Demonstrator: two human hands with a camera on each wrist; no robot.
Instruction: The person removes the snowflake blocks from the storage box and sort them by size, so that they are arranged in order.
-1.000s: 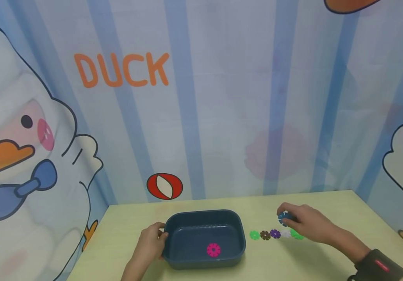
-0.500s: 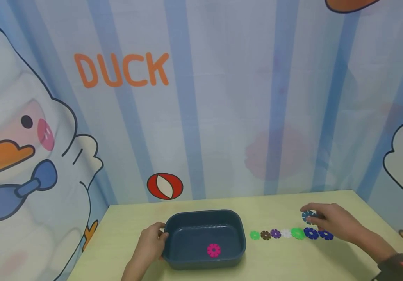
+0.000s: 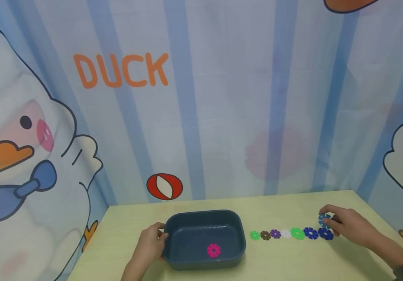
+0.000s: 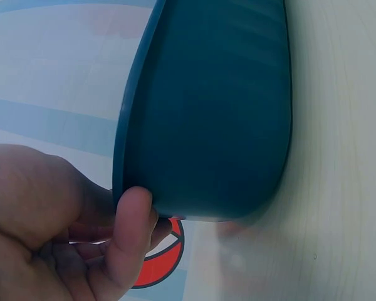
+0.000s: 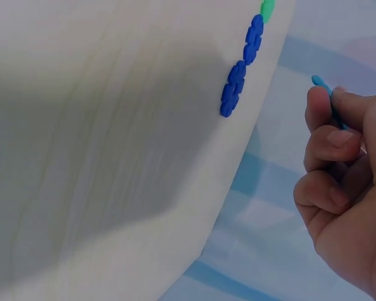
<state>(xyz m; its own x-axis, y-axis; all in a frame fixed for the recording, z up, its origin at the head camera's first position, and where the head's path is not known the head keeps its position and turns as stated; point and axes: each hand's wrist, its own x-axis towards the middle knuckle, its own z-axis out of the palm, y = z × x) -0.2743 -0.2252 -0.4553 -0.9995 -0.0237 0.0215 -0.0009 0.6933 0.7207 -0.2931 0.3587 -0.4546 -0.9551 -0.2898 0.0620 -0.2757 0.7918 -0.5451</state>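
Observation:
My right hand (image 3: 350, 226) pinches a light-blue notched plastic disc (image 3: 323, 219) between thumb and fingers, raised over the right end of a row of similar discs. In the right wrist view the disc (image 5: 318, 81) appears edge-on. Dark-blue discs (image 3: 311, 233) end the row at the right; a green disc (image 3: 297, 233), white disc (image 3: 286, 233), purple disc (image 3: 275, 234), brown disc (image 3: 265, 235) and smaller green disc (image 3: 254, 235) run leftward. My left hand (image 3: 150, 242) grips the left rim of a dark-blue tub (image 3: 205, 265). Inside lies a pink disc (image 3: 213, 250).
The pale wooden table (image 3: 124, 222) bears the tub left of the row. A curtain (image 3: 222, 97) with duck pictures and blue stripes hangs behind the table's back edge and at both sides.
Holding the light-blue disc, my right hand has moved rightward along the row, bringing the two dark-blue discs into sight. My left hand and the tub have stayed put.

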